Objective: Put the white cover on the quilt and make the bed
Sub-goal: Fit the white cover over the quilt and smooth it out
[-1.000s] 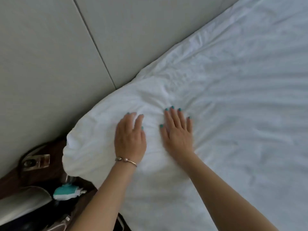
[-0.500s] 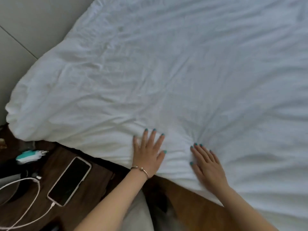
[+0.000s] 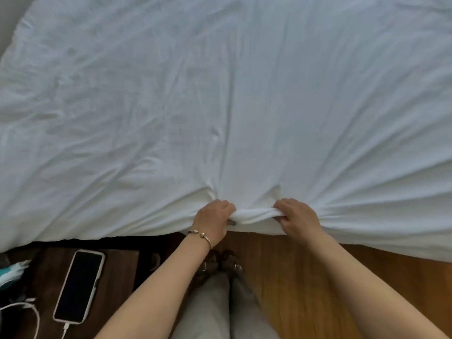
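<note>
Here our left hand [image 3: 213,220] and right hand [image 3: 297,216] curl their fingers around a bunched fold of the soft, wrinkled white quilt cover [image 3: 220,106]. Creases fan outward from our grip.

Quilt [image 3: 220,106] spreads ahead — phone [image 3: 79,286] on nightstand [image 3: 117,285] at left.

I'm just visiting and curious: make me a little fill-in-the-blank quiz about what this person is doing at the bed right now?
1. Both hands grip the near edge of the ____ quilt cover.
2. The bracelet sits on the ____ wrist.
3. The phone on the dark table has a ____ plugged into it.
4. Under the right hand the floor is made of ____.

Missing words: white; left; cable; wood
</note>
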A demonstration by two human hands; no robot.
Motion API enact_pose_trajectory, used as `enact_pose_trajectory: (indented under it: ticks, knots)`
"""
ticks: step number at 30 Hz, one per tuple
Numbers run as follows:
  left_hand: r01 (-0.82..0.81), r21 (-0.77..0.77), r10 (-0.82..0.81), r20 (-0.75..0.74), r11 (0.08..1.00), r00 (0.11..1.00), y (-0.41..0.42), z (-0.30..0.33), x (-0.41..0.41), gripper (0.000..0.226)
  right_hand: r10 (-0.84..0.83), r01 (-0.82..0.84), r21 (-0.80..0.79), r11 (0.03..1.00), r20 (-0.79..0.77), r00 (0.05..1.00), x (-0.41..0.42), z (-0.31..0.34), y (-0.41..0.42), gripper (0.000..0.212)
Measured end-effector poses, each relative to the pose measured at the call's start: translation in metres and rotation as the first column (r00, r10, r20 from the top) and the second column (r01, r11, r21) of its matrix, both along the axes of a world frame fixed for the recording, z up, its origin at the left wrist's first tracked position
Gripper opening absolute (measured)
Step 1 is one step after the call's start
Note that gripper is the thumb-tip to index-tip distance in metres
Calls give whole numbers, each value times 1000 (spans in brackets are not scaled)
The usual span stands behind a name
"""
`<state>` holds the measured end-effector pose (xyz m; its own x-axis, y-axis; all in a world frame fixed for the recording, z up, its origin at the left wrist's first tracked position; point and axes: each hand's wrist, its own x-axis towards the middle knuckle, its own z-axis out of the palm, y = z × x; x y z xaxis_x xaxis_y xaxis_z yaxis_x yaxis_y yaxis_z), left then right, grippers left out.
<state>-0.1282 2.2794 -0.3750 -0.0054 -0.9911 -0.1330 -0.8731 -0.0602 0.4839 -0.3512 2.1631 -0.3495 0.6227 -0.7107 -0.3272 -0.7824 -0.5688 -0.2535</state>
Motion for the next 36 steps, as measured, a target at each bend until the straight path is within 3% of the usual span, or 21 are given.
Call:
enact_pose_trajectory:
  ticks: [4, 7, 10, 12, 14, 16, 20, 24, 26, 29, 32, 36]
  knots:
    - [144, 365, -129, -67, 920, 989, 40, 9, -10, 22, 124, -98, 168, 981, -150, 981, -17, 10, 63, 18]
    - [111, 500, -163, 62, 859, 985, 29, 19, -18, 22, 144, -93, 223, 971, -228, 963, -12, 2, 63, 24]
    - [126, 552, -261, 173, 824, 950, 14, 24, -29, 45, 51, 7, 258, 966, -219, 974, -23, 7, 37, 48]
    - [118, 487, -211, 142, 865, 967, 9, 28, -47, 50, -70, 105, 163, 981, -206, 976, -46, 15, 23, 51]
    - [150, 401, -172, 18, 904, 985, 1, 29, -74, 44, -177, 199, 81, 977, -216, 960, -80, 19, 7, 47]
    - [246, 360, -233, -82, 900, 969, -13, 27, -111, 47, -258, 279, 57, 959, -242, 935, -122, 23, -11, 47]
    - [269, 259, -259, -72, 928, 963, -52, 21, -192, 61, -315, 344, 36, 938, -322, 893, -216, 23, -54, 65]
    - [249, 217, -248, -31, 944, 968, -100, 15, -289, 67, -211, 271, 80, 959, -433, 876, -303, 15, -89, 97]
    - [192, 214, -201, 17, 958, 980, -133, 13, -338, 70, -177, 218, 53, 975, -410, 894, -333, 6, -108, 108]
    - [139, 233, -178, 157, 963, 971, -171, 4, -399, 85, -75, 105, 75, 992, -326, 943, -366, -4, -131, 103]
    - [229, 213, -280, 253, 950, 926, -182, -8, -439, 95, 91, -91, 4, 996, -179, 980, -402, -16, -143, 95]
    - [184, 78, -199, 274, 980, 941, -186, -14, -459, 50, 39, -70, -188, 980, -161, 986, -459, -29, -155, 78]
